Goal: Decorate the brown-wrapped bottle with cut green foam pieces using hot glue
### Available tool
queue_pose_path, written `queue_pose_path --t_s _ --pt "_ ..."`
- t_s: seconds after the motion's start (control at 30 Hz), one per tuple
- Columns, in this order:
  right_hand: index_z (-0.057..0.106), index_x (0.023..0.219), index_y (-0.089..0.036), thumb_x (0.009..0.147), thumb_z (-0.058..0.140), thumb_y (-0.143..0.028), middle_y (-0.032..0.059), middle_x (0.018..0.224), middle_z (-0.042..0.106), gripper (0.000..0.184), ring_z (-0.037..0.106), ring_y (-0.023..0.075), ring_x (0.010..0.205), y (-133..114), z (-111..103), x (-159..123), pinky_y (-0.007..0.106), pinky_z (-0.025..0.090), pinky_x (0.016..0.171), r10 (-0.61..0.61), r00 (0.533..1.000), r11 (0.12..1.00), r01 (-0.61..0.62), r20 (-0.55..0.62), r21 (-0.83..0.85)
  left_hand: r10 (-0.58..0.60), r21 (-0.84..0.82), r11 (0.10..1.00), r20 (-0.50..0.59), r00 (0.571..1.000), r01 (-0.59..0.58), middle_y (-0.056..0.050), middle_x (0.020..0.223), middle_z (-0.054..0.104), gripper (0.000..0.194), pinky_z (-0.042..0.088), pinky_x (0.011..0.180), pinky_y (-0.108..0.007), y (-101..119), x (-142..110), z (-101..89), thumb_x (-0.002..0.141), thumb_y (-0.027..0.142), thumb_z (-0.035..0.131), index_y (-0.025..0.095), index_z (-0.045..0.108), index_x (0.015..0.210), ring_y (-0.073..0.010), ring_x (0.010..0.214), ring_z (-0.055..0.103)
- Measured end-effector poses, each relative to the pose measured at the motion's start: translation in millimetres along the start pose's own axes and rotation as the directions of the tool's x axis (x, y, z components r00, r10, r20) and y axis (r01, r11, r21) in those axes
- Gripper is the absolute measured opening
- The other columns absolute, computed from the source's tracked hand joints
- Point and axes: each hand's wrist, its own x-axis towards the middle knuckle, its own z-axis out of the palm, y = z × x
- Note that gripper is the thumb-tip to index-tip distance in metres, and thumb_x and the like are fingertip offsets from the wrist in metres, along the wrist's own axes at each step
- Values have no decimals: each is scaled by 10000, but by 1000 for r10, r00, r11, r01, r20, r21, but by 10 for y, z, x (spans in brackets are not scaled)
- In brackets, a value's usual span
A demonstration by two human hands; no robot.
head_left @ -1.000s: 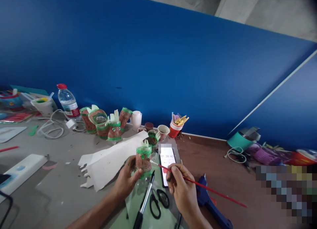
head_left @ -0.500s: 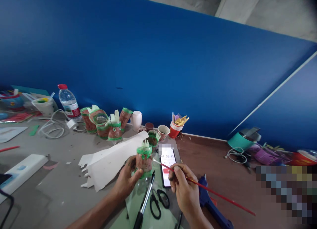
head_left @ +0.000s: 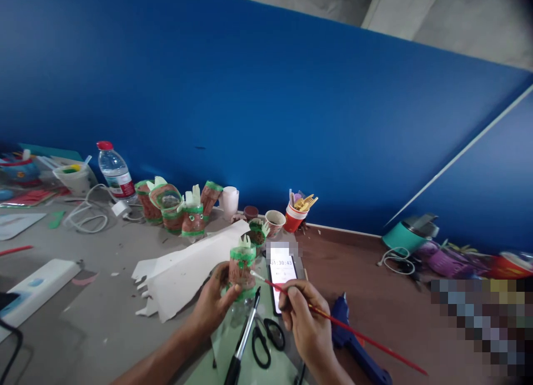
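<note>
My left hand is wrapped round a small painted jar, brown on its side with green bands at top and bottom and a pale fork-like piece sticking up from its rim. In my right hand is a thin red paintbrush, pinched near its front, its pale tip at the jar's right side. Whether the bristles touch the jar I cannot tell. Just below the jar lie a pen and black-handled scissors on pale green paper. Behind my right hand is a phone with a timer.
Torn white paper lies left of the jar. Several similar painted jars stand along the blue partition, near a water bottle and a red cup of utensils. A blue glue gun lies at right, a power strip at left.
My right hand and the brush moved slightly right, then back left and a little down, so the tip sits lower beside the jar. The left hand and jar stay in place.
</note>
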Motion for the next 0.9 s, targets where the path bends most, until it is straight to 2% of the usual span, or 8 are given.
queue_pose_path --t_s 0.13,0.33,0.5,0.67,0.9 --pt "646 770 -166 851 599 -418 -26 592 572 269 436 33 346 -1 52 -33 136 315 335 8 1000 999 -7 30 -36 10 -2 1000 5 1000 -10 -133 1138 646 412 448 941 -428 12 4 15 804 371 604 156 519 1144 -295 1081 587" --pt "639 772 -169 847 602 -414 -27 579 576 259 440 37 342 12 25 -16 137 326 331 21 999 998 -23 -38 -58 -9 -33 999 4 1000 9 -138 1158 636 436 440 954 -420 -21 -1 23 799 380 610 150 509 1156 -293 1097 582" --pt "646 778 -164 844 601 -416 -20 593 581 264 452 43 347 -9 30 -14 145 331 328 18 1000 998 -18 8 -54 -3 -14 1000 13 1000 3 -137 1157 638 422 449 941 -410 1 0 13 807 378 604 152 514 1153 -295 1092 588" --pt "642 763 -157 831 610 -432 -27 573 565 284 440 40 331 5 42 -10 143 322 315 51 998 996 -52 -25 -69 -6 -31 1000 5 1000 7 -136 1139 633 426 448 938 -416 -38 0 16 810 381 606 151 503 1154 -292 1076 589" --pt "636 764 -159 841 609 -416 -24 594 579 270 440 28 335 4 44 -3 134 307 323 65 998 997 -65 0 -43 -7 -28 1000 21 1000 8 -140 1153 625 453 441 947 -417 -59 5 10 812 401 606 147 496 1170 -294 1087 579"
